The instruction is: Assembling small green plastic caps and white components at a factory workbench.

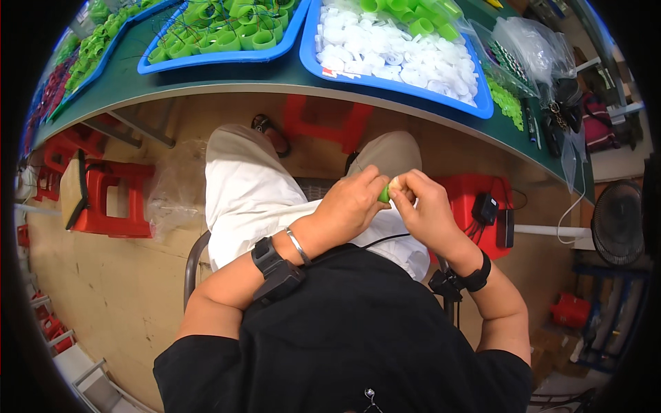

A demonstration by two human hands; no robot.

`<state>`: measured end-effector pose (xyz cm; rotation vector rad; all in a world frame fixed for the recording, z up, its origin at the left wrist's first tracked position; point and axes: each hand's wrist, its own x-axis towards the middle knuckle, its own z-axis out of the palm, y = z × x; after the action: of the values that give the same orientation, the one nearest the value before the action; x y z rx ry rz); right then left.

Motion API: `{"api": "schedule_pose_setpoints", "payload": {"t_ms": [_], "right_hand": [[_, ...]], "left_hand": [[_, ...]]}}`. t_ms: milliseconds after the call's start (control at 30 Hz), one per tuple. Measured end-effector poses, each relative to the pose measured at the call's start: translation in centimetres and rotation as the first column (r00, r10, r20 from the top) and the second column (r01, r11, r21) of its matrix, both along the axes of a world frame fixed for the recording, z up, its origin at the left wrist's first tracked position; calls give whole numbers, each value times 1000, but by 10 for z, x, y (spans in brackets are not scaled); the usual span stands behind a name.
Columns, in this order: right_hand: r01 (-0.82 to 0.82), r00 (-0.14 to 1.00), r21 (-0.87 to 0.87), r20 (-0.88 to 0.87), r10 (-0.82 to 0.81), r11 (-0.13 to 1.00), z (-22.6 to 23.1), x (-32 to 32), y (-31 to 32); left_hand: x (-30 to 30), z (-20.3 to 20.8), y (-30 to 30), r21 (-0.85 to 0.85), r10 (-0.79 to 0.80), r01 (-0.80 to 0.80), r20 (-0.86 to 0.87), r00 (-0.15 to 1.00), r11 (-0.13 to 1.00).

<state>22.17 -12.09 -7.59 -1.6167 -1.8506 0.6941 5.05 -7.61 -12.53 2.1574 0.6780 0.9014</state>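
Above my lap, my left hand [350, 205] is closed around a small green plastic piece [385, 195], of which only a short stretch shows between the fingers. My right hand [423, 208] meets it there, with its thumb and fingers pinched together at the end of that piece. A pale spot sits at the right fingertips; I cannot tell whether it is a small white part or a fingertip. On the table ahead, a blue tray [308, 55] bears a heap of white plastic discs [392, 58] with green plastic tubes [421, 26] at its far end.
Another blue tray [210, 62] holds green tubes with dark wires. The green table's edge [275, 88] curves ahead of my knees. Red stools [131, 196] stand at left; a red stool [465, 189] at right carries a black device [485, 208]. A fan [617, 224] is far right.
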Motion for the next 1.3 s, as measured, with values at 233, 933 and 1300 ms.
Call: {"api": "schedule_pose_setpoints", "payload": {"t_ms": [233,933,1300], "right_hand": [[-460,857,380,425,290,803,-1,12,10],[-47,924,312,-348,160,949,84,-32,52],[-122,977,352,-124,176,928,90,-10,56]], "left_hand": [[-4,2,1,-79,-84,86,31,996,993],[-91,170,221,503,569,-677,377,731,536],[-109,169,286,488,791,-622,-365,491,612]]}}
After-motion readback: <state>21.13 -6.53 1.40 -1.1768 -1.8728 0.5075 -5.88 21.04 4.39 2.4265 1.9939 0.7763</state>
